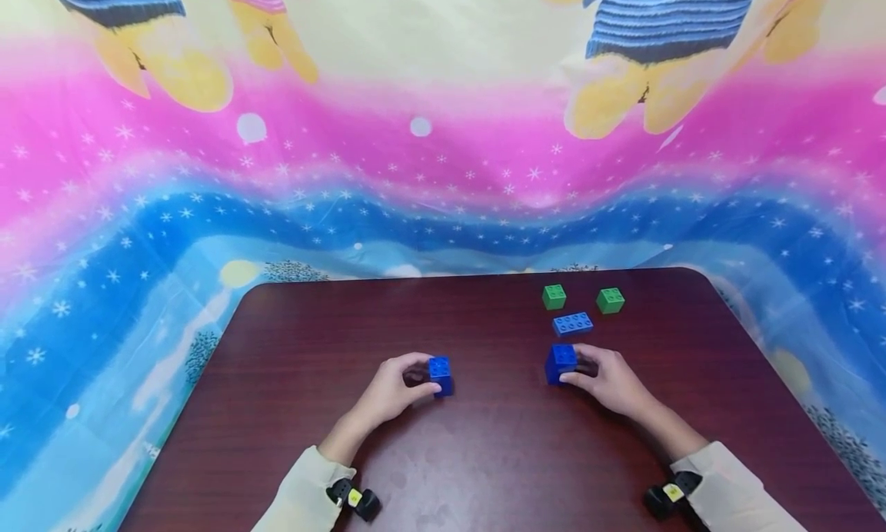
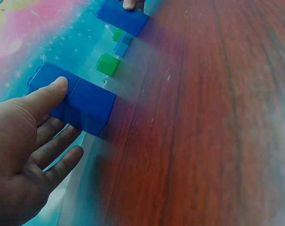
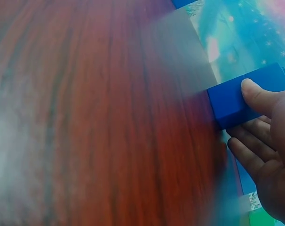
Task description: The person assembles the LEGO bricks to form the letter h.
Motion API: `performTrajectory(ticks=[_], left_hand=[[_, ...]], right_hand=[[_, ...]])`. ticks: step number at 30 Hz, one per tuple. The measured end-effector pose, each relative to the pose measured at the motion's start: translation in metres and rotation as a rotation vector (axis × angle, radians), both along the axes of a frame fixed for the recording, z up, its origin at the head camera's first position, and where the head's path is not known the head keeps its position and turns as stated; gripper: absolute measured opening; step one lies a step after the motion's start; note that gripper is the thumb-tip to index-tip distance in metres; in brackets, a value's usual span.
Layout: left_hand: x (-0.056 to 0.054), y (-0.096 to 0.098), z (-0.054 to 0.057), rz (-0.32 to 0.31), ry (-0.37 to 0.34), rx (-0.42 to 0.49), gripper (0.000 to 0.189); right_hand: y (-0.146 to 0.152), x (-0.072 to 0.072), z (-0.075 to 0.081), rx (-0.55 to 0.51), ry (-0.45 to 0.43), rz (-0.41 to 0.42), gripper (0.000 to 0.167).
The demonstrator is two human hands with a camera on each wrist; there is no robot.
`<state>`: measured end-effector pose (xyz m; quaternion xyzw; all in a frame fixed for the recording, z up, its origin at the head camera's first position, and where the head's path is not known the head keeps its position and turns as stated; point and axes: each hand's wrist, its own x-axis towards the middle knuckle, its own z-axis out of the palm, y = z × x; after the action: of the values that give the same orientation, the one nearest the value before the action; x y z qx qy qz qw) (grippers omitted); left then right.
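My left hand (image 1: 393, 390) pinches a dark blue stack of two toy bricks (image 1: 440, 377) between thumb and fingers, near the middle of the table. In the left wrist view a seam runs across this stack (image 2: 81, 101), and the thumb presses close to it. On the right, my right hand (image 1: 612, 378) grips a second dark blue stack (image 1: 561, 364) the same way, thumb on its near side. The right wrist view shows that stack (image 3: 246, 96) upright against the table surface, a seam under the thumb. A gap of bare table lies between the two stacks.
Beyond the right hand lie a lighter blue flat brick (image 1: 573, 324) and two green bricks, one on the left (image 1: 554, 297) and one on the right (image 1: 611, 300). The dark red table (image 1: 484, 455) ends at a patterned cloth (image 1: 443, 232) behind.
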<state>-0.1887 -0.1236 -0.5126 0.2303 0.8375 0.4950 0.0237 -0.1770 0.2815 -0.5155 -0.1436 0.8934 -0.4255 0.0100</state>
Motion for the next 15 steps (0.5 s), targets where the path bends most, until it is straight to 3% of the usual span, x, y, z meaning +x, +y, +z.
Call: performTrajectory(ticks=[15], left_hand=[[-0.005, 0.019, -0.003, -0.025, -0.002, -0.003, 0.039]], right_hand=[[-0.016, -0.002, 0.002, -0.001, -0.02, 0.054, 0.048]])
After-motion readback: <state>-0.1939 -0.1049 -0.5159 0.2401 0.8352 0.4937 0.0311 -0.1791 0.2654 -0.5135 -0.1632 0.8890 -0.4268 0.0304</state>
